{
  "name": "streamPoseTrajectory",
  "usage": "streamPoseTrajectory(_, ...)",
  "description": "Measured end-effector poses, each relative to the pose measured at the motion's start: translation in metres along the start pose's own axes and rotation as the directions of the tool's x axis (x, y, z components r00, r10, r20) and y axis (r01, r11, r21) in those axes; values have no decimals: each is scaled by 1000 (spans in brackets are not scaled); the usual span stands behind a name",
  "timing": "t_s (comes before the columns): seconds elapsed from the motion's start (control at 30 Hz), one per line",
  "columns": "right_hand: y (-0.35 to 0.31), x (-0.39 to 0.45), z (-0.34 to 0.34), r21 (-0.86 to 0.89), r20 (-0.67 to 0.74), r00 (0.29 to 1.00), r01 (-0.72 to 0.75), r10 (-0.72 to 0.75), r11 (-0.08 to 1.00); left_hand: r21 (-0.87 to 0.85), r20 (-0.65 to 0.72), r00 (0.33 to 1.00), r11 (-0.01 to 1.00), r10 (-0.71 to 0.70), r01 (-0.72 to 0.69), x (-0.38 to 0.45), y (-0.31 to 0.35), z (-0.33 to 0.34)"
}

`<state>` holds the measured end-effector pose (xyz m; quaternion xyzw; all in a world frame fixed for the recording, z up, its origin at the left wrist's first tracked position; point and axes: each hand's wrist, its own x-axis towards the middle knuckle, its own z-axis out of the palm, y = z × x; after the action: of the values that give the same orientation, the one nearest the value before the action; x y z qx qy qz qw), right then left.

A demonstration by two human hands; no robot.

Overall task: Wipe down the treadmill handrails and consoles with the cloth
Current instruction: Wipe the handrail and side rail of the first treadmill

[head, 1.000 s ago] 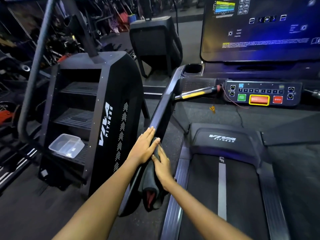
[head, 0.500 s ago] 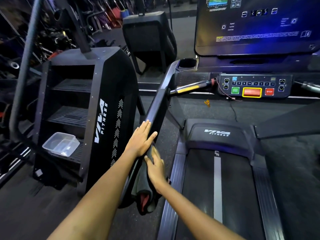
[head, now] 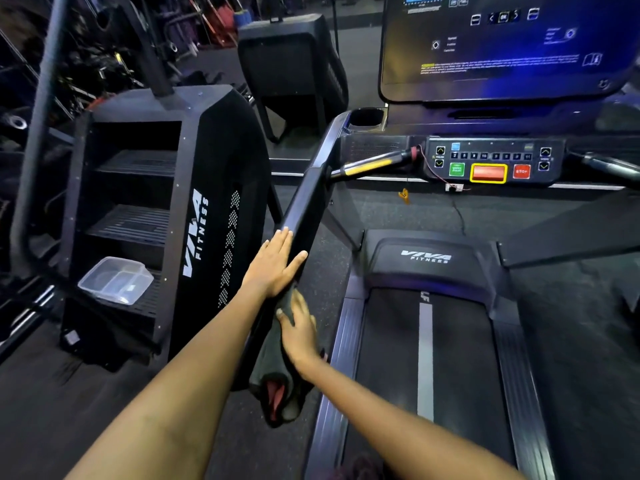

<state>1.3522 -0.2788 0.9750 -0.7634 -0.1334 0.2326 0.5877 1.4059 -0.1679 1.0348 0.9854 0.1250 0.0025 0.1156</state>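
My left hand (head: 275,266) lies flat, fingers straight and together, on the long black padded left handrail (head: 304,209) of the treadmill, pointing toward twelve o'clock; in my judgement it steadies the rail and marks the stretch ahead. My right hand (head: 299,332) sits just behind it at six o'clock, fingers pressing the dark grey cloth with a red inner fold (head: 277,393) against the same rail; whether the thumb curls under the rail I cannot tell. The cloth drapes over the rail with its loose end hanging below, which keeps fabric wrapped around the bar. At one o'clock stands the black button console with green, red and yellow-framed keys (head: 491,162), beneath the large dark display screen (head: 502,46); both appear untouched. At nine o'clock a clear plastic container (head: 116,280) rests on a black stair-climber step (head: 138,299).
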Motion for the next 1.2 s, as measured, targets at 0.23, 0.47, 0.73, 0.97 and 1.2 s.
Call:
streamPoseTrajectory(0.23,7,-33,15,36,-28,999,39,-38,999,-7,-3,1000,1000,-10,10,-3,1,0)
streamPoseTrajectory(0.47,-1,33,-25,-45,2,998,59,-58,997,47,-16,1000,999,-14,15,-4,1,3)
streamPoseTrajectory(0.73,5,62,-105,-238,-148,973,141,-180,961,-307,-85,968,930,-238,202,-8,85,32)
streamPoseTrajectory(0.97,-11,59,-187,-178,-147,958,219,-246,959,-857,262,915,363,-306,367,25,136,50)
streamPoseTrajectory(1.2,-17,56,-281,-58,-256,967,-18,3,998,-918,289,952,250,-103,306,51,188,43)
